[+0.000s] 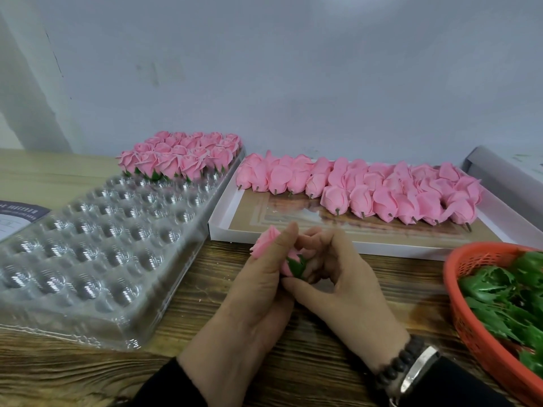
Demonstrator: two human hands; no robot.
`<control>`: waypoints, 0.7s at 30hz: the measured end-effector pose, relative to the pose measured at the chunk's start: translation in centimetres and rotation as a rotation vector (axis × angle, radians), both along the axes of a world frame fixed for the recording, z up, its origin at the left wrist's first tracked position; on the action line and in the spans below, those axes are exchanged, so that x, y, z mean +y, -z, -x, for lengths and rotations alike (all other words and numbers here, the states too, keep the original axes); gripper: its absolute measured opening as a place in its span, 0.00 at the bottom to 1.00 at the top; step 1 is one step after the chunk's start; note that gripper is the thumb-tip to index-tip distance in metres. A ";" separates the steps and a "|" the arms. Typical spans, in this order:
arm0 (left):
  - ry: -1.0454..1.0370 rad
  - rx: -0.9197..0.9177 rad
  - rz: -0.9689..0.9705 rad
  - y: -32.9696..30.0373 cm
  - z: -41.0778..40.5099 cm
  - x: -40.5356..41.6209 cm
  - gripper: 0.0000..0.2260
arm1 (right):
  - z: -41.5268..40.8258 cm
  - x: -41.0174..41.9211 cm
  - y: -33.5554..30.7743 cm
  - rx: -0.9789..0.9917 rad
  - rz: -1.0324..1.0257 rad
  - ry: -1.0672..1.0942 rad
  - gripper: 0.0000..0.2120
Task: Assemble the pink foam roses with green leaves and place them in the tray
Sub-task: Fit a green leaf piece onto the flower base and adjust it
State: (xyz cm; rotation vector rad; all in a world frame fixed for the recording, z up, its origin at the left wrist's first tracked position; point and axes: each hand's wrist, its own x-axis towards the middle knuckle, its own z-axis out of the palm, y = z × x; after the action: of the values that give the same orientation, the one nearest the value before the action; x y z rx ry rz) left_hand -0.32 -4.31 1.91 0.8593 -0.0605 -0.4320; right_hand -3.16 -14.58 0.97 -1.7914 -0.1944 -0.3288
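My left hand (258, 289) grips a pink foam rose (264, 243), its bloom pointing up and left past my thumb. My right hand (338, 277) pinches a green leaf piece (296, 267) against the rose's base. A clear plastic tray (88, 245) with round cells lies to the left; several finished roses with leaves (182, 155) fill its far rows. Several bare pink roses with stubs (367, 189) lie in a flat white box (223, 218) behind my hands. Green leaves (505, 298) fill a red basket (470, 324) at the right.
All of this sits on a wooden table (191, 333) against a pale wall. A printed sheet (17, 218) lies at the left edge, partly under the tray. A grey box edge (493, 174) shows at the far right. My right wrist wears a watch and bead bracelet (411, 365).
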 end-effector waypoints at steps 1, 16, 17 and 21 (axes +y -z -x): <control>-0.019 0.008 0.000 0.1 0.0 -0.1 0.10 | 0.0 0.0 0.0 -0.010 0.033 0.009 0.19; -0.064 -0.129 -0.183 -0.2 -0.3 0.5 0.12 | 0.0 -0.4 -0.6 0.117 -0.192 -0.135 0.03; -0.093 -0.154 -0.224 -0.2 -0.3 0.6 0.11 | 0.0 -0.3 -0.4 0.084 -0.184 -0.095 0.03; -0.219 -0.421 -0.500 -0.1 -0.3 1.1 0.04 | -0.2 -0.9 0.0 -0.052 -0.145 0.076 0.07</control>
State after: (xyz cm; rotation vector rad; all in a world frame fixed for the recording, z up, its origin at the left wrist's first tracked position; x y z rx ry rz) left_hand -0.02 -3.19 2.02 1.4259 -0.2510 -0.0483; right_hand -2.93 -15.48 0.97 -1.6508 -0.1359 -0.4336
